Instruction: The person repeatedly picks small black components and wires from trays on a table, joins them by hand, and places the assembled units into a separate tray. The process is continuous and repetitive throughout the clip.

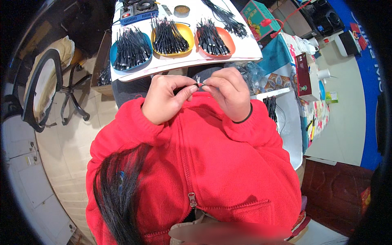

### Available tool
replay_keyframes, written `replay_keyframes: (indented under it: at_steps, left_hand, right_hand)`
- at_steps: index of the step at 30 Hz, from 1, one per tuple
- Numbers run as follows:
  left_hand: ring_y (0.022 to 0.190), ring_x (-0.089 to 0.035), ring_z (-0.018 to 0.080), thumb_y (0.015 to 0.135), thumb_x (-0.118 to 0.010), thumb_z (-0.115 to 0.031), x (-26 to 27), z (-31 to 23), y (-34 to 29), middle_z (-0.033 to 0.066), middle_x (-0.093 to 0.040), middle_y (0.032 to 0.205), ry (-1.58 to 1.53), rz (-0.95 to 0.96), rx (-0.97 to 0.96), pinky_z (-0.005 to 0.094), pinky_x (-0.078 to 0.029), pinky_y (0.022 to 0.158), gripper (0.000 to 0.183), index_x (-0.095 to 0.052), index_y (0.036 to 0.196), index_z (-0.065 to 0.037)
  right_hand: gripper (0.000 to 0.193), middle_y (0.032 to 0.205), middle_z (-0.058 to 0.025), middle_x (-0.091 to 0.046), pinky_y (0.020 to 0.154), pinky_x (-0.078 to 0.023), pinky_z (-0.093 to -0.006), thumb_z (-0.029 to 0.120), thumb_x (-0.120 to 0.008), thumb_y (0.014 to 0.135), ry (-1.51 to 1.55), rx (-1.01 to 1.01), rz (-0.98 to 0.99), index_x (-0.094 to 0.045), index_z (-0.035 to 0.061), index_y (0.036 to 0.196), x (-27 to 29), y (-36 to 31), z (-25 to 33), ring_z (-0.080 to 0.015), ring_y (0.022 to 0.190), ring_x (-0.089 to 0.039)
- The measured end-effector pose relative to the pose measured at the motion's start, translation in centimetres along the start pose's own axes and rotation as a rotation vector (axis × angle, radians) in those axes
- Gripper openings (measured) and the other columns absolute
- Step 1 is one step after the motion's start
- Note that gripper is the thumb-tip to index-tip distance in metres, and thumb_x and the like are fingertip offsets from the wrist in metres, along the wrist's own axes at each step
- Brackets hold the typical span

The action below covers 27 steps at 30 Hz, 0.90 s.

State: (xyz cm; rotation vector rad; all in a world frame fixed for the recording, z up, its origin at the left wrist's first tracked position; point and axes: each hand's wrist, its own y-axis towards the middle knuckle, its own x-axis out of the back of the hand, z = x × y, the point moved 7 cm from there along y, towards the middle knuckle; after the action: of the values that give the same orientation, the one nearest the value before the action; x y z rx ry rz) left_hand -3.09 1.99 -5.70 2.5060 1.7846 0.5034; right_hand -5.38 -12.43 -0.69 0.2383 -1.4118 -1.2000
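Close in front of my chest, both hands meet over a short black cable (197, 85) with thin white and red wire ends fanning out of it. My left hand (165, 98) pinches the black cable between thumb and forefinger. The thumb and fingertips of my right hand (229, 93) are pressed together on the wire ends; the exact strand they grip is too small to tell. Beyond my hands, similar black cables with pale tips fill a blue tray (114, 63), a yellow tray (191, 38) and an orange tray (232, 45).
The white table (179, 65) carries a blue-sided burner (139, 15), a round tin (181, 10) and a loose cable bundle (228, 20). At right are a white bin (292, 143), a green box (258, 20) and yellow-handled pliers (312, 130). A swivel chair (65, 87) stands left.
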Motion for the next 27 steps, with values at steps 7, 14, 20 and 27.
replay_keyframes:
  at_steps: [7,14,20,27]
  left_hand:
    - [0.064,-0.061,0.0321,0.078,-0.062,0.001,-1.5,-3.2,-1.6,0.015,-0.06,0.072,0.57,-0.136,-0.553,0.0387,-0.049,0.056,0.016,-0.061,0.094,0.004]
    - [0.064,-0.062,0.0178,0.082,-0.064,-0.001,-0.4,0.2,-0.4,0.0117,-0.064,0.071,-0.052,0.0,-0.069,0.0279,-0.048,0.057,0.011,-0.067,0.091,0.005]
    - [0.066,-0.057,0.0084,0.088,-0.061,-0.003,-1.0,1.4,-0.1,0.0057,-0.066,0.077,-0.415,0.157,0.155,0.0229,-0.047,0.061,0.013,-0.068,0.095,0.005]
    - [0.062,-0.061,0.0137,0.083,-0.063,0.001,-0.1,-1.4,-0.7,0.0107,-0.064,0.073,0.134,-0.009,-0.295,0.0283,-0.049,0.058,0.013,-0.066,0.094,0.006]
  right_hand:
    - [0.009,0.08,-0.0023,-0.055,0.066,-0.045,-0.0271,0.009,-0.064,0.087,0.829,-0.846,0.119,-0.058,0.0013,0.088,-3.5,-4.0,-3.8,-0.0118,0.072,-0.053]
    - [0.013,0.088,-0.0052,-0.06,0.072,-0.047,-0.0268,0.009,-0.066,0.086,0.639,-0.56,0.205,-0.062,0.0021,0.096,-1.8,-2.3,-3.4,-0.0142,0.082,-0.058]
    - [0.024,0.085,-0.0083,-0.059,0.067,-0.048,-0.0353,0.006,-0.075,0.069,0.118,0.051,0.073,-0.061,0.0048,0.088,0.0,0.4,-0.3,-0.0274,0.077,-0.058]
    - [0.018,0.085,-0.0094,-0.059,0.066,-0.045,-0.0287,0.006,-0.074,0.076,0.32,-0.227,0.166,-0.059,0.0012,0.085,-0.8,-0.1,-1.3,-0.0217,0.076,-0.057]
